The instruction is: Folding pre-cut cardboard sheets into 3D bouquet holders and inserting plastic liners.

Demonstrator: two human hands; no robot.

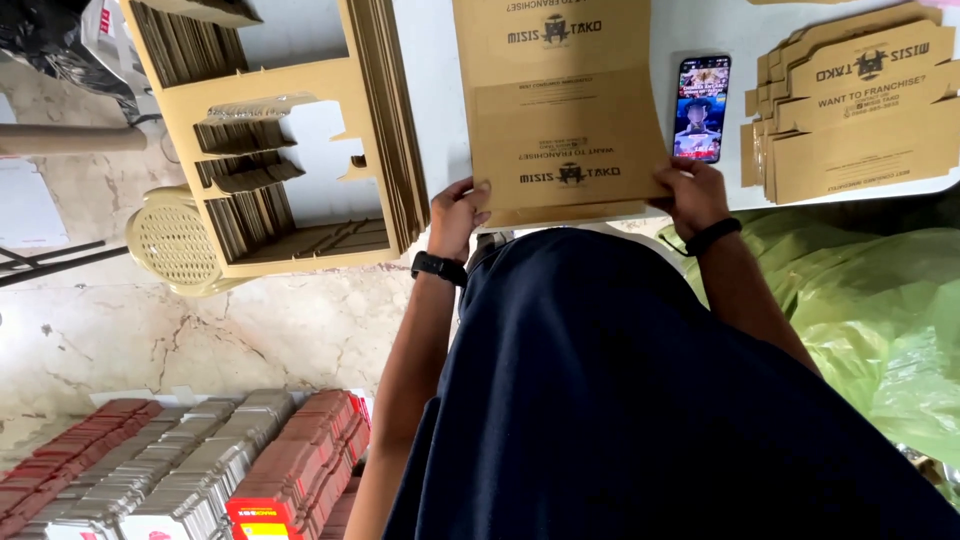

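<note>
Both hands, left hand (457,215) and right hand (694,193), pinch the near corners of a flat cardboard box (562,110) on the bench (700,30), phone (701,108) at three o'clock; it looks light, stiff, best held by edges.

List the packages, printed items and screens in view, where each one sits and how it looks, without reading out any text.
Flat box blank: on the white table, brown card with dark print, left hand and right hand gripping its near edge.
Phone: right of the blank, upright rectangle, lit colourful screen.
Stack of folded blanks: far right, brown.
Die-cut card sheets: left, brown, stacked.
Packed cartons: floor, lower left, red and grey rows.
</note>
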